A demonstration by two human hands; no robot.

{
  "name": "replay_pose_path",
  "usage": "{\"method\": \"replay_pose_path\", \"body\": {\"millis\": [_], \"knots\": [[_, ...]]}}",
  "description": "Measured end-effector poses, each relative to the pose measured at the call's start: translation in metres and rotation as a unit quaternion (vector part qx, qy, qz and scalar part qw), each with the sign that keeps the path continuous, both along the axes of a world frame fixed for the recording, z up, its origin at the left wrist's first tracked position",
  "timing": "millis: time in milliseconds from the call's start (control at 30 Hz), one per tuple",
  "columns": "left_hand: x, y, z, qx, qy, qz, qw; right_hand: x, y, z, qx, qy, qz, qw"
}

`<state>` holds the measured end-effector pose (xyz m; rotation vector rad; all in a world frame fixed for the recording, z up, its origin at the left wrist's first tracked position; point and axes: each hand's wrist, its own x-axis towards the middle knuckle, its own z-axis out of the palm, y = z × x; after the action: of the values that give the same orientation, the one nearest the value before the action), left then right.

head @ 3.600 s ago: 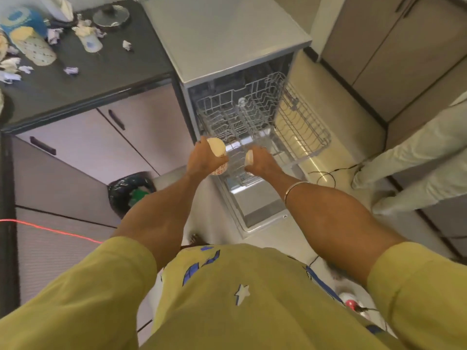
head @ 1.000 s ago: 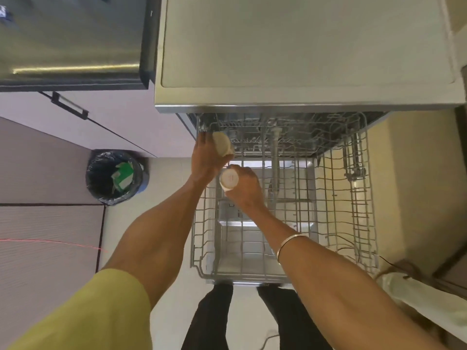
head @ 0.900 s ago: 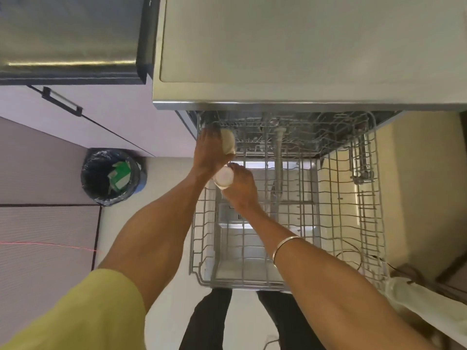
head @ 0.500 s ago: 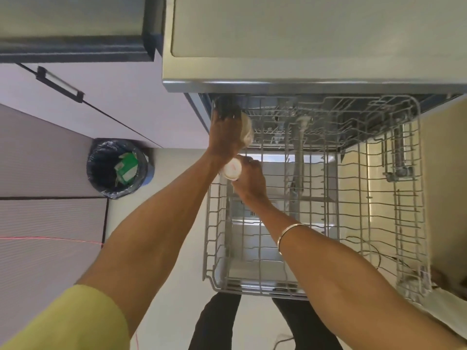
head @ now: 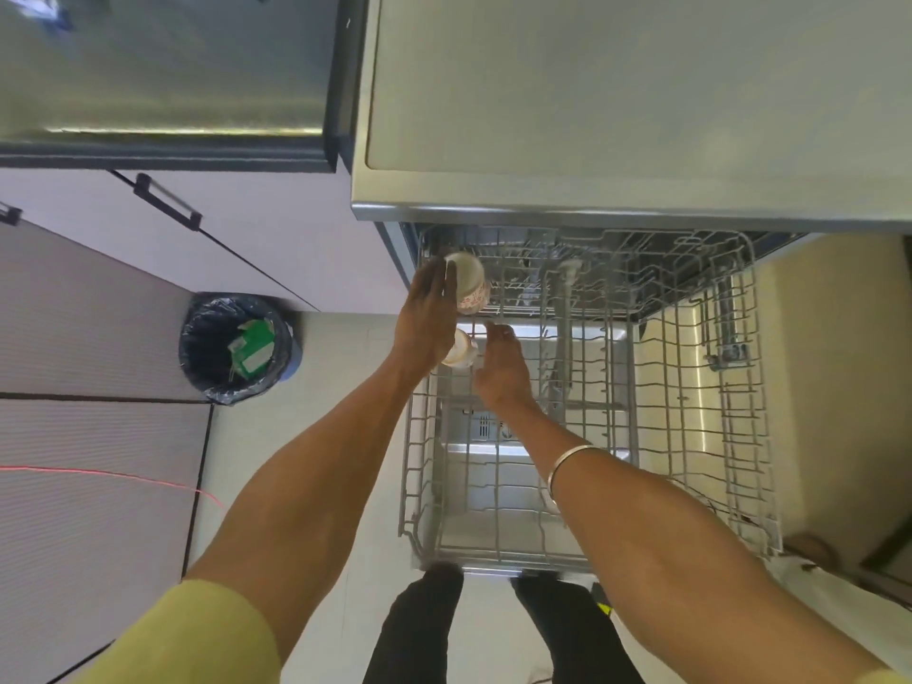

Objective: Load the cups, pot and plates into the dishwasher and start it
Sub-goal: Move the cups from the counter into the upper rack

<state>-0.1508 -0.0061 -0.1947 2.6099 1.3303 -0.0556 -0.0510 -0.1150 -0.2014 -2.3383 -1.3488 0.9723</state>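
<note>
The dishwasher's [head: 617, 190] upper wire rack [head: 691, 436] is pulled out below me. A pale cup with a red pattern [head: 469, 283] stands in the rack's far left corner. My left hand [head: 427, 320] lies flat against that cup's left side with straight fingers. A second pale cup [head: 460, 350] sits in the rack just in front of the first one, partly hidden by my left wrist. My right hand [head: 498, 370] is beside this cup on its right, fingers loosely extended, not curled round it. No pot or plates are in view.
A black-lined bin [head: 237, 348] stands on the floor left of the dishwasher. Cabinet doors with dark handles [head: 168, 202] and a dark counter [head: 163, 66] lie to the left. The lowered dishwasher door [head: 498, 466] shows through the rack. My legs stand at its front edge.
Both hands have carried the cups into the rack's far left corner. My left hand's fingers have straightened off the first cup, and my right hand has loosened from the second.
</note>
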Motion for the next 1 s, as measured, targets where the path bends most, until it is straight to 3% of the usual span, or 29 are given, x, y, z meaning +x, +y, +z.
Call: {"method": "replay_pose_path", "body": {"millis": [167,667,800,1000], "knots": [[-0.003,-0.031,0.032,-0.035,-0.008,0.043,0.998,0.006,-0.004,0.054,0.059,0.019,-0.011,0.998],[-0.047,-0.127,0.144,-0.112,-0.019,0.131,0.985,0.006,-0.027,0.198,-0.007,-0.030,-0.025,0.999],[-0.063,-0.136,0.172,-0.102,-0.025,0.161,0.981,0.000,-0.038,0.215,-0.047,-0.036,0.024,0.998],[-0.076,-0.132,0.219,-0.031,-0.027,0.171,0.984,-0.021,-0.049,0.237,-0.034,-0.017,0.075,0.996]]}}
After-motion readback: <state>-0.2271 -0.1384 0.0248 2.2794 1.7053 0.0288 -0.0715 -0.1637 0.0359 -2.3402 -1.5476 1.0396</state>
